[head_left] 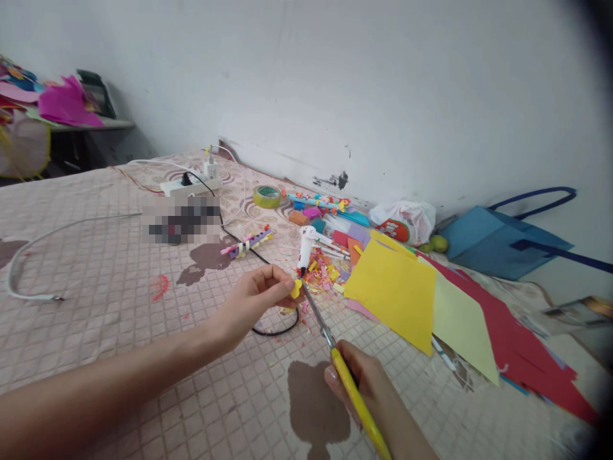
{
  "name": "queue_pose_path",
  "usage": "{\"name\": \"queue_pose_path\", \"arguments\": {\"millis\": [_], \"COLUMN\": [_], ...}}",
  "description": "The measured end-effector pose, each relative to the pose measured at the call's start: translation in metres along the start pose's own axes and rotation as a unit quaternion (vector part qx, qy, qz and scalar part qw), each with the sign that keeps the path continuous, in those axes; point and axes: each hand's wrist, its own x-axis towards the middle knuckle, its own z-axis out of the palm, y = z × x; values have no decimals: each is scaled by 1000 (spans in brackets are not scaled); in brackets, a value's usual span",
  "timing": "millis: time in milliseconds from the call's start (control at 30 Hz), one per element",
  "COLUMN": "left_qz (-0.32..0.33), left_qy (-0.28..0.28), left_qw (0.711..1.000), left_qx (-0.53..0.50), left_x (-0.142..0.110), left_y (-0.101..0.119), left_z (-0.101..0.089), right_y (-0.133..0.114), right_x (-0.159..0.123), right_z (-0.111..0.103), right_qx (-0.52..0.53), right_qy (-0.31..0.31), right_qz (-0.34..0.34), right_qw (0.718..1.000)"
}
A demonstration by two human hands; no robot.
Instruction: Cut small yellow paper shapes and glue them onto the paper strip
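Note:
Between its thumb and fingers, my left hand [268, 289] pinches a small yellow cut-out [296, 289] with a rounded, petal-like edge. My right hand [366, 377] is closed around yellow-handled scissors [318, 313], whose metal blades point away from me. The blade tips reach the edge of the yellow cut-out; I cannot tell whether they touch it. Just beyond them stands a white hot glue gun [305, 250], nozzle down, among colourful paper scraps [325, 271]. A decorated purple stick [249, 243] lies beyond my left hand.
To the right, yellow sheets [393, 287] and red sheets [517, 332] overlap. A blue bag [502, 243] sits near the wall. Tape [267, 196] and a decorated blue stick [316, 200] lie at the back. A power strip [191, 184] has cables across the patterned cloth [119, 319].

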Motion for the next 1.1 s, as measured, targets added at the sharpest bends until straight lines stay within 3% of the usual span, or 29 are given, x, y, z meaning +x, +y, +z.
{"name": "queue_pose_path", "arguments": {"millis": [233, 467, 833, 1100], "left_qz": [-2, -20, -49, -50], "left_qy": [-1, -46, -76, -78], "left_qw": [1000, 998, 994, 993], "left_qx": [17, 44, 53, 71], "left_x": [0, 4, 7, 7], "left_y": [4, 5, 13, 13], "left_z": [0, -7, -7, -9], "right_y": [-1, 2, 6, 3], "right_x": [1, -2, 1, -2], "right_z": [1, -5, -12, -13], "right_qx": [19, 53, 19, 3], "right_qy": [-23, -71, -70, -60], "right_qz": [11, -1, -17, 8], "right_qw": [999, 996, 997, 998]}}
